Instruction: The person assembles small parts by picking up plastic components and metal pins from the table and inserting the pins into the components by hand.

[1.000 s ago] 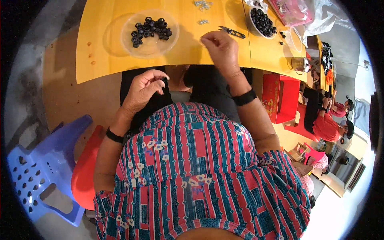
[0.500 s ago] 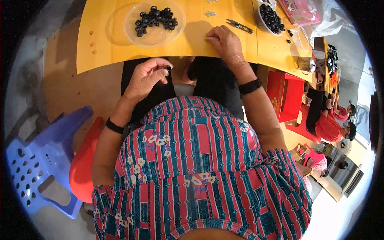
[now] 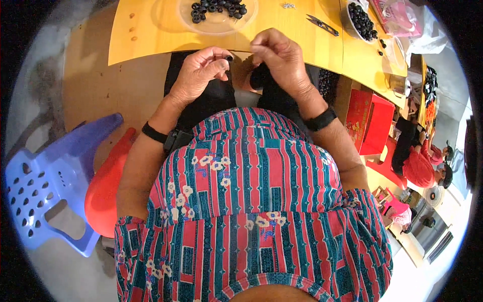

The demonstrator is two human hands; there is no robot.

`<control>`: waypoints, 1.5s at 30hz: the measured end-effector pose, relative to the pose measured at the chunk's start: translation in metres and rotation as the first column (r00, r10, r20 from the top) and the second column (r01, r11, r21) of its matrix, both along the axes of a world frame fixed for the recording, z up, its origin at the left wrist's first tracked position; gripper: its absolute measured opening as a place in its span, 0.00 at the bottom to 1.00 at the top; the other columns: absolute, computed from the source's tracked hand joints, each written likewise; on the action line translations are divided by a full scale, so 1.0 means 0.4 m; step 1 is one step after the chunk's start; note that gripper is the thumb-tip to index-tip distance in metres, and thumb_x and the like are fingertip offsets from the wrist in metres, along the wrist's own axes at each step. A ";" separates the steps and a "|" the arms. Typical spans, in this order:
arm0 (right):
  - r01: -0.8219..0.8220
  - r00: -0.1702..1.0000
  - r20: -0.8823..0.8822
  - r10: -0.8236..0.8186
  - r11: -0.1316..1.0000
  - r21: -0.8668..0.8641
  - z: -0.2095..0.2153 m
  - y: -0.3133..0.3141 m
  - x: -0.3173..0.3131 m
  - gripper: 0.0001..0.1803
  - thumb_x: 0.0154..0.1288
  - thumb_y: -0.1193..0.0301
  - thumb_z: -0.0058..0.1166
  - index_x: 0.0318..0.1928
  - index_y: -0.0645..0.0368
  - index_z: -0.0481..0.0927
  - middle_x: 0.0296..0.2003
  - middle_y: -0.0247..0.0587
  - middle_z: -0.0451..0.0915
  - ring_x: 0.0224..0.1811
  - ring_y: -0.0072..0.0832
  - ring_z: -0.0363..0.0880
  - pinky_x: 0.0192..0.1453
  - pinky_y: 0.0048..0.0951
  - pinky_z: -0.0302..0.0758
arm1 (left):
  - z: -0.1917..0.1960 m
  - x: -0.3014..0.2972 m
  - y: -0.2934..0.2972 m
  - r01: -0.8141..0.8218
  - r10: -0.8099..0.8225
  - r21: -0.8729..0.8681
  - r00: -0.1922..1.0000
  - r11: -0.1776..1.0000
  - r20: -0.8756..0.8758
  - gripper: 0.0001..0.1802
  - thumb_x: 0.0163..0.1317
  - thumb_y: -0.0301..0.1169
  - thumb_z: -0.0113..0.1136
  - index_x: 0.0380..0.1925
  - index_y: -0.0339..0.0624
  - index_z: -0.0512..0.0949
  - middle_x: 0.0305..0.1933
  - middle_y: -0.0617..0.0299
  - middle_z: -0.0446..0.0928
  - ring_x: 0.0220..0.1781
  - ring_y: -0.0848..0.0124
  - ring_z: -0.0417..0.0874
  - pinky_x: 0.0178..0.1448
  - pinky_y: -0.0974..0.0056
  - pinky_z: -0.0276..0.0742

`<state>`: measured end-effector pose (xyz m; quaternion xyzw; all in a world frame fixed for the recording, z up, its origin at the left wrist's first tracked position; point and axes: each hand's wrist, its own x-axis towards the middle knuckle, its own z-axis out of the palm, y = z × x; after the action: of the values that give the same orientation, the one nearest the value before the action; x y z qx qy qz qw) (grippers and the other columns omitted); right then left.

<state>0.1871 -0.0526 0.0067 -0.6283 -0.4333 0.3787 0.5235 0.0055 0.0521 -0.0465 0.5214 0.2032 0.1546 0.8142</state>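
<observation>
Between the thumb and fingers of my left hand (image 3: 200, 74) is a small black ring-like piece (image 3: 229, 58), held just off the table's front edge above my lap. My right hand (image 3: 283, 59) is beside it, thumb and fingertips pinched together; whatever they grip, if anything, is too small to make out. A gap remains between the two hands. Beyond my left hand, a clear round dish (image 3: 217, 26) carries a heap of similar black pieces (image 3: 220, 7). Small silvery bits (image 3: 288, 6) lie on the yellow table (image 3: 156, 38), near black thread snips (image 3: 322, 24).
At the right, a tub (image 3: 347, 20) is full of black pieces (image 3: 363, 22), with a few loose beside it. A metal can (image 3: 399, 84) stands at the table's edge. Below are a red box (image 3: 376, 125) and, to the left, a blue plastic stool (image 3: 55, 186). People in red (image 3: 420, 168) sit farther right.
My right hand has left the tabletop and come back toward my left hand, its fingertips pinched. My left hand still holds the black piece. The whole view has shifted slightly.
</observation>
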 end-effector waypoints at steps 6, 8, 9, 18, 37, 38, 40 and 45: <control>-0.062 0.983 -0.181 0.036 0.988 -0.140 0.000 0.010 -0.050 0.04 0.61 0.77 0.54 0.36 0.65 0.77 0.28 0.31 0.78 0.28 0.16 0.76 0.35 0.16 0.74 | 0.001 0.007 -0.004 -0.032 0.031 0.039 0.999 0.999 0.014 0.14 0.63 0.33 0.57 0.43 0.35 0.74 0.30 0.66 0.74 0.29 0.79 0.75 0.37 0.72 0.76; -0.073 0.981 -0.190 0.043 0.985 -0.156 -0.003 0.010 -0.046 0.04 0.61 0.77 0.54 0.36 0.65 0.77 0.28 0.31 0.78 0.28 0.16 0.76 0.35 0.17 0.74 | 0.000 0.009 -0.003 -0.039 0.039 0.027 0.999 0.999 0.017 0.13 0.62 0.32 0.58 0.43 0.35 0.75 0.32 0.67 0.75 0.28 0.80 0.75 0.36 0.73 0.76; -0.080 0.978 -0.202 0.044 0.982 -0.174 -0.003 0.009 -0.047 0.04 0.61 0.77 0.54 0.35 0.65 0.78 0.29 0.31 0.78 0.27 0.16 0.76 0.34 0.17 0.74 | 0.005 0.010 -0.006 -0.040 0.039 0.044 0.999 0.998 0.022 0.12 0.62 0.32 0.57 0.42 0.35 0.75 0.31 0.67 0.75 0.28 0.81 0.75 0.36 0.73 0.76; -0.052 0.996 -0.081 0.039 0.986 -0.159 -0.007 0.008 -0.062 0.05 0.59 0.78 0.56 0.36 0.65 0.77 0.29 0.32 0.79 0.26 0.16 0.75 0.33 0.17 0.74 | -0.013 0.012 -0.006 -0.036 0.029 0.152 0.998 0.988 0.047 0.10 0.63 0.32 0.57 0.37 0.36 0.75 0.30 0.68 0.75 0.28 0.81 0.75 0.35 0.75 0.74; 0.157 0.848 0.481 -0.223 0.972 0.174 0.039 0.080 0.024 0.03 0.52 0.74 0.59 0.30 0.58 0.82 0.26 0.38 0.79 0.26 0.30 0.77 0.31 0.27 0.74 | 0.008 0.009 -0.020 0.013 -0.013 -0.015 0.999 1.000 0.035 0.13 0.64 0.32 0.52 0.44 0.36 0.75 0.30 0.66 0.75 0.29 0.80 0.74 0.37 0.73 0.74; 0.151 0.849 0.482 -0.218 0.973 0.176 0.046 0.096 0.028 0.03 0.52 0.74 0.59 0.30 0.58 0.82 0.26 0.38 0.79 0.26 0.30 0.77 0.31 0.27 0.74 | 0.009 0.008 -0.021 0.007 -0.006 -0.013 0.999 1.000 0.035 0.13 0.64 0.32 0.52 0.44 0.36 0.75 0.30 0.66 0.75 0.29 0.80 0.74 0.37 0.73 0.74; 0.000 0.676 0.726 -0.123 0.986 0.168 0.061 0.130 0.041 0.04 0.50 0.73 0.59 0.30 0.54 0.82 0.27 0.38 0.79 0.30 0.36 0.78 0.34 0.31 0.75 | 0.013 0.011 -0.020 0.017 -0.020 0.056 0.999 0.998 0.051 0.13 0.64 0.31 0.52 0.44 0.35 0.76 0.30 0.66 0.74 0.29 0.80 0.74 0.37 0.73 0.74; -0.240 0.391 0.916 0.093 0.971 0.004 0.064 0.217 0.034 0.06 0.50 0.72 0.56 0.31 0.53 0.82 0.30 0.38 0.79 0.35 0.39 0.77 0.41 0.36 0.75 | 0.030 0.017 -0.020 0.008 -0.010 0.053 0.999 0.999 0.042 0.10 0.63 0.28 0.52 0.42 0.34 0.76 0.32 0.65 0.76 0.29 0.80 0.75 0.37 0.73 0.74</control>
<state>0.2006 0.0340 0.0323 -0.6490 -0.7328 -0.0034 0.2046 0.0122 0.0440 -0.0346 0.5404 0.1794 0.1672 0.8049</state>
